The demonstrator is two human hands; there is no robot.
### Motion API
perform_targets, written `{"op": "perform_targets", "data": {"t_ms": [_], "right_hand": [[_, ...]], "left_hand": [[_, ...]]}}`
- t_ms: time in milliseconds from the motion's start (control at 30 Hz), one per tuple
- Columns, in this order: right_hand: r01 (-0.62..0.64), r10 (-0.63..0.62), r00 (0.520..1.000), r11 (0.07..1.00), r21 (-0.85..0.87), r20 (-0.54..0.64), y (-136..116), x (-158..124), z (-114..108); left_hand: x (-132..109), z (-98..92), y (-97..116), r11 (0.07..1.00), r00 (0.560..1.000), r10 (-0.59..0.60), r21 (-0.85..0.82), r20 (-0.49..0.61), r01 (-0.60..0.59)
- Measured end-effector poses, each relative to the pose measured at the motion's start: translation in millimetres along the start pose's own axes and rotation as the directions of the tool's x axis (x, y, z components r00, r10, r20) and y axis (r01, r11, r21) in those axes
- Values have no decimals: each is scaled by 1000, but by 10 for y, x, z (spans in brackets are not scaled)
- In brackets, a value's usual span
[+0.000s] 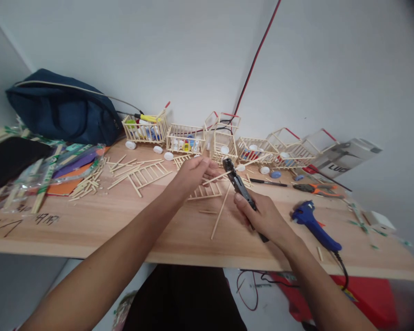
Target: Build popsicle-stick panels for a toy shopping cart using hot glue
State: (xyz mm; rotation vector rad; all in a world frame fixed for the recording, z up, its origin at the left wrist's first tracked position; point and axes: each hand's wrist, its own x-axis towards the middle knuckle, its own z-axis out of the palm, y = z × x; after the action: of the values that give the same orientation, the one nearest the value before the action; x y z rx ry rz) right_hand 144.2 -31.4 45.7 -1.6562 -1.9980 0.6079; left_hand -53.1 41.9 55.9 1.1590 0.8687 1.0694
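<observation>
My left hand is closed on a thin wooden stick that runs right into the jaws of a dark hand cutter. My right hand grips the cutter by its handles, its jaws pointing up and away from me. Beneath my left hand lies a ladder-shaped stick frame. A long loose stick lies slanting on the table between my hands. Another stick frame rests to the left, with cut sticks around it.
Several small stick carts on wheels line the wall. A blue glue gun and orange-handled pliers lie right. On the left are a navy bag, plastic-wrapped sticks and short stick pieces. The wooden table's front edge is near me.
</observation>
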Motion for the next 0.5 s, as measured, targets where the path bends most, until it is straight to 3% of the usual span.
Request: {"op": "perform_targets", "data": {"t_ms": [100, 200, 300, 367, 500], "right_hand": [[-26, 25, 1000, 1000, -4, -16, 9, -15, -17], [-46, 45, 999, 998, -47, -23, 5, -20, -18], [-43, 42, 999, 996, -84, -21, -8, -19, -19], [-34, 32, 999, 995, -96, -17, -14, -17, -22], [-4, 3, 1000, 994, -106, -10, -10, -15, -26]], "left_hand": [[22, -25, 32, 999, 998, -42, -29, -52, 40], [26, -24, 16, 997, 1000, -17, 78, -9, 18], [11, -11, -40, 946, 984, 95, 295, 147, -136], [-5, -2, -80, 873, 946, 208, 389, 248, -294], [-36, 9, -110, 749, 888, 347, 480, 302, -456]]}}
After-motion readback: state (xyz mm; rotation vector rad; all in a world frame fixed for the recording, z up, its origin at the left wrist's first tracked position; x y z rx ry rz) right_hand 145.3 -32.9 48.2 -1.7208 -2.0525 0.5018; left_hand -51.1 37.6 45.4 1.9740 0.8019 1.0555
